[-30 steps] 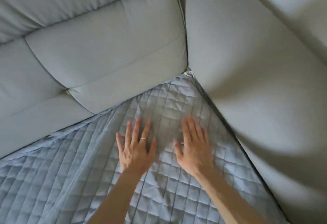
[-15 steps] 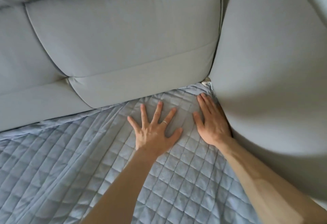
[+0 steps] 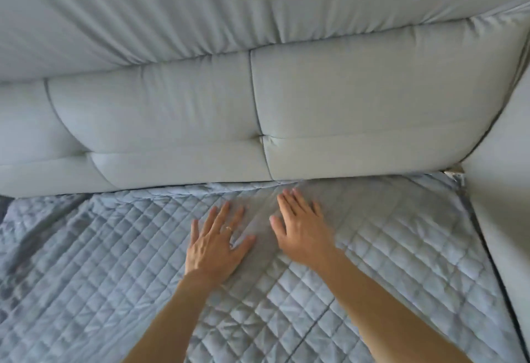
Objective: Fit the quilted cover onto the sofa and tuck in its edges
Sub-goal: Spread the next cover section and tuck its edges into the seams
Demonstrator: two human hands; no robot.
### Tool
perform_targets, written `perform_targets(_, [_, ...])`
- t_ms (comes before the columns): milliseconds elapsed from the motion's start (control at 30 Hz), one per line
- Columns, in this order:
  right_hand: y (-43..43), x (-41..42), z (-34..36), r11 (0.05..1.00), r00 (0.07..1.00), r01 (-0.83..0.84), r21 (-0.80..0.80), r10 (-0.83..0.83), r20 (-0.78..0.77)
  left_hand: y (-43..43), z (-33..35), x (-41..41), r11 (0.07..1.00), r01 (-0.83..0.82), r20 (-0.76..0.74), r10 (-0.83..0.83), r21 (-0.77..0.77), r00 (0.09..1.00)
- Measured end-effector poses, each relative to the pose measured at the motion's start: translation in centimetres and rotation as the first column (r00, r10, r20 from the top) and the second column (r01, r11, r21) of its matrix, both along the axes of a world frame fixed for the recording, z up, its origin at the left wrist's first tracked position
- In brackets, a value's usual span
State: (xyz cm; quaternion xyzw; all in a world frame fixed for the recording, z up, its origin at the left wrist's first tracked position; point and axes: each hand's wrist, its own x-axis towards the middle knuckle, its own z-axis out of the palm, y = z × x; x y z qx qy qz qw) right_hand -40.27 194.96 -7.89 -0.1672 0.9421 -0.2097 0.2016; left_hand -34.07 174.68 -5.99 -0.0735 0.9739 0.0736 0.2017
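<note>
Two small extras
A thin ring [image 3: 228, 228] glints; a pale scrap [image 3: 456, 168], too small to identify, sits far to the ring's upper right.

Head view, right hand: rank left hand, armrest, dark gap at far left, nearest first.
1. left hand, just beside the right hand, both flat on the quilted cover.
2. armrest, along the right side.
3. dark gap, far left edge, below the back cushion.

Left hand [image 3: 214, 245] and right hand [image 3: 301, 231] palm-down, fingers straight, pointing about 12 o'clock; 2 forearms bare.
</note>
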Motion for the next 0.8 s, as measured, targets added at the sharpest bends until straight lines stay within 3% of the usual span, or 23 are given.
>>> perform_targets(100, [-5.3,-1.3,0.1,0.996,0.997,-0.075,-0.043,0.074,-0.01,-4.9,-0.3,-0.4,0.996,-0.055,-0.078,0.05,-0.068,0.996])
perform_targets(233, [-9.9,-2.2,-0.3,0.999,0.999,-0.041,0.022,0.041,-0.006,-9.5,-1.1,-1.9,0.986,0.08,-0.095,-0.094,-0.147,0.991])
perform_targets(300, [-11.1,-1.2,-0.1,0.997,0.998,-0.024,0.077,0.028,-0.049,-10.5,-1.5,-2.9,0.985,0.118,-0.049,-0.125,-0.122,0.991])
perform_targets(400, [-13.1,1.7,-0.1,0.998,0.999,-0.052,0.042,0.051,0.017,-10.8,-2.3,-3.1,0.993,0.102,-0.019,-0.104,-0.055,0.994])
perform_targets(500, [-15.1,0.7,-0.3,0.992,0.997,-0.033,0.119,0.025,0.068,-11.2,-2.6,-3.7,0.996,0.093,-0.012,-0.092,0.018,0.996])
perform_targets(700, [-17.7,-0.8,-2.2,0.959,0.996,0.084,0.272,-0.076,-0.039,-13.7,-4.0,-4.5,0.979,0.197,-0.098,-0.191,0.051,0.977])
perform_targets(800, [-18.3,-1.9,-3.0,0.954,0.995,0.092,0.286,-0.079,-0.057,-13.0,-4.4,-6.1,0.984,0.156,-0.081,-0.149,0.088,0.985])
